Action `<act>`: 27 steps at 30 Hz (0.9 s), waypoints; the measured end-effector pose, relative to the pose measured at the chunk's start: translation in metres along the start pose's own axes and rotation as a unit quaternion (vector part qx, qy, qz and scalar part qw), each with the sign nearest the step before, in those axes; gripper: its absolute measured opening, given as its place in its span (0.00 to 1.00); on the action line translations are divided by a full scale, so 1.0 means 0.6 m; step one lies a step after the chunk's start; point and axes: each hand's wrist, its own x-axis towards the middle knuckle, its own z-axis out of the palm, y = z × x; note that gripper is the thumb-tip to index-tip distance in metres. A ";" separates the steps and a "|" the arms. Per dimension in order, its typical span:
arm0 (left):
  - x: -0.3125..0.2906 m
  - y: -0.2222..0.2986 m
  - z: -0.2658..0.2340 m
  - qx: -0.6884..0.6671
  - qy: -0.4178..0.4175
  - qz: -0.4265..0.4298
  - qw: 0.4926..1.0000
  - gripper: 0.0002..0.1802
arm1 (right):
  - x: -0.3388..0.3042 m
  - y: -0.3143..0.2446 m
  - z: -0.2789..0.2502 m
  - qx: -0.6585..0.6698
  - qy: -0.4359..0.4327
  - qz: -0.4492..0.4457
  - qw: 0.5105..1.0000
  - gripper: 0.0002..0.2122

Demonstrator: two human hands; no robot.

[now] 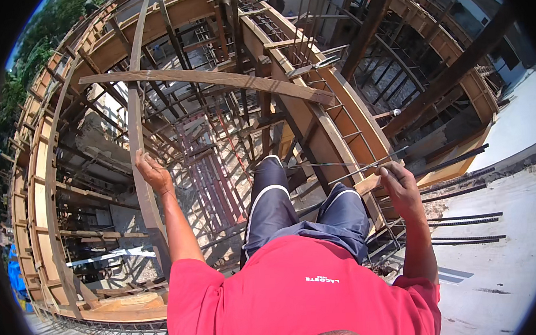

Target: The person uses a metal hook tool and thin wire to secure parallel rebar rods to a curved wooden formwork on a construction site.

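We look down on curved timber formwork (314, 112) ringed with steel reinforcing bars (461, 220), filling the scene from far left to far right, with a pale concrete slab (507, 263) at the near right. A long wooden plank (213, 80) runs across the far middle, resting on the frame. A tall upright board (136, 114) rises at left. Our left hand (153, 172) is curled around that board's edge, fingers wrapped against the wood. At right, our right hand (399, 183) is closed in a pinch on thin steel wire (348, 175), which stretches leftward over the formwork rim. Between both arms, dark striped trousers (276, 204) and a red shirt (300, 294) fill the near centre.
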 end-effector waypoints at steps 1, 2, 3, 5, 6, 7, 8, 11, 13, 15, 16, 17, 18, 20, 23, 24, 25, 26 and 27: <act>-0.006 -0.005 -0.005 0.010 -0.011 0.004 1.000 0.17 | 0.003 -0.009 0.009 -0.248 0.034 -0.080 0.965 0.09; -0.008 -0.009 -0.003 0.007 -0.019 0.008 1.000 0.18 | -0.004 0.001 0.014 -0.356 0.054 -0.087 0.929 0.07; -0.006 -0.009 0.001 -0.012 -0.021 0.023 0.999 0.18 | -0.006 0.021 0.013 -0.421 0.012 -0.049 0.906 0.06; -0.001 -0.014 0.004 0.012 -0.030 0.056 0.998 0.18 | -0.027 0.047 0.018 -0.453 -0.123 -0.045 0.882 0.06; 0.003 -0.026 0.005 0.005 -0.038 0.044 0.998 0.17 | -0.032 0.032 0.025 -0.481 -0.238 -0.004 0.844 0.07; 0.008 -0.035 0.005 0.018 -0.037 0.072 0.997 0.16 | -0.042 0.019 0.027 -0.412 -0.334 -0.033 0.847 0.09; 0.011 -0.054 0.009 0.004 -0.045 0.065 0.997 0.17 | -0.050 0.009 0.027 -0.338 -0.425 -0.066 0.837 0.10; 0.021 -0.113 0.012 0.011 -0.087 0.023 0.996 0.18 | -0.048 0.024 0.033 0.035 -0.536 -0.161 0.828 0.14; 0.022 -0.141 0.003 0.020 -0.088 0.039 0.995 0.19 | -0.026 0.015 0.010 0.105 -0.505 -0.108 0.850 0.15; 0.014 -0.146 0.002 0.027 -0.092 0.008 0.995 0.19 | -0.015 0.014 -0.009 0.261 -0.420 0.002 0.869 0.14; 0.010 -0.149 0.003 0.031 -0.093 -0.009 0.995 0.19 | -0.015 0.014 -0.015 0.375 -0.341 0.083 0.858 0.14; 0.006 -0.150 0.002 0.048 -0.092 -0.011 0.995 0.18 | -0.019 0.008 -0.010 0.348 -0.218 0.070 0.909 0.15; 0.003 -0.152 0.005 0.050 -0.090 0.011 0.995 0.18 | -0.005 0.037 0.000 0.198 -0.086 0.043 0.976 0.15; 0.000 -0.154 0.001 0.057 -0.086 0.052 0.993 0.18 | -0.007 0.062 0.002 -0.267 0.041 -0.094 0.958 0.10; 0.005 -0.162 -0.010 0.089 -0.098 0.071 0.989 0.18 | -0.031 0.057 0.007 -0.429 -0.147 -0.020 0.891 0.08; 0.011 -0.168 -0.016 0.083 -0.093 0.071 0.990 0.18 | -0.034 0.052 0.011 -0.424 -0.241 -0.008 0.873 0.08; 0.018 -0.174 -0.022 0.078 -0.089 0.071 0.990 0.18 | -0.039 0.044 0.014 -0.386 -0.326 -0.027 0.863 0.09; 0.021 -0.180 -0.028 0.074 -0.084 0.070 0.991 0.18 | -0.042 0.032 0.017 -0.344 -0.409 -0.045 0.844 0.09; 0.022 -0.181 -0.035 0.073 -0.086 0.045 0.993 0.17 | -0.035 0.035 0.021 -0.233 -0.501 -0.127 0.824 0.12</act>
